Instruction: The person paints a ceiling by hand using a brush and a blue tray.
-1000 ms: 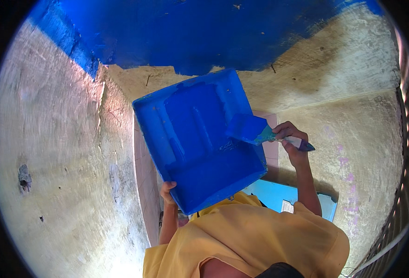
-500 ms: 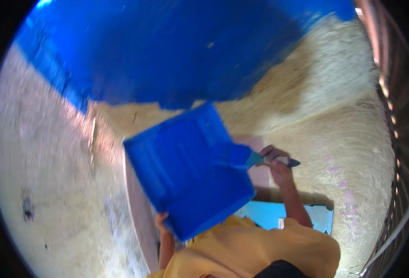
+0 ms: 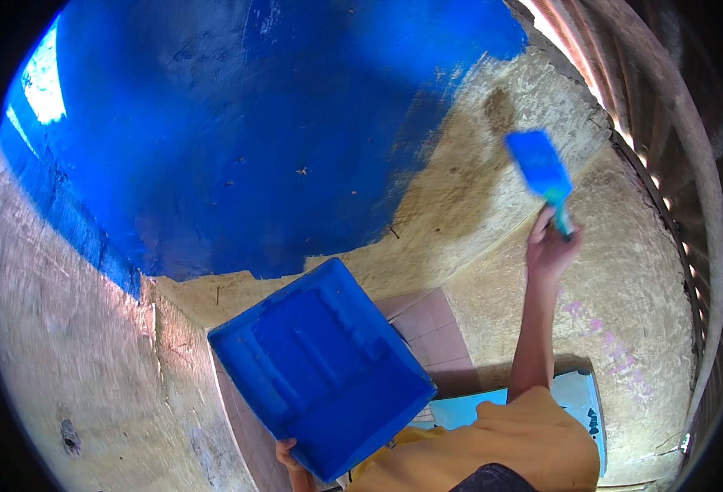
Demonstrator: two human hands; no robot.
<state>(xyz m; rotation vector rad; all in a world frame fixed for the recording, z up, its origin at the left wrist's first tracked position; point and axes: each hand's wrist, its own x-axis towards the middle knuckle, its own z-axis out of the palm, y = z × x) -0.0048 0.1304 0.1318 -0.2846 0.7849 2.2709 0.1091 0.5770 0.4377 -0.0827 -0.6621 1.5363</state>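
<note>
One left hand (image 3: 286, 453), one right hand (image 3: 553, 246), that's two! One blue paint tray (image 3: 329, 385) in the left, one broad brush (image 3: 539, 162) in the right, and below that brush hand, one light-blue panel (image 3: 575, 400), one yellow shirt (image 3: 493, 447)!

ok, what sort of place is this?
Probably a room or porch corner being painted: rough wall only partly blue, a paint-coated paint tray, and pinkish tiles.
</note>
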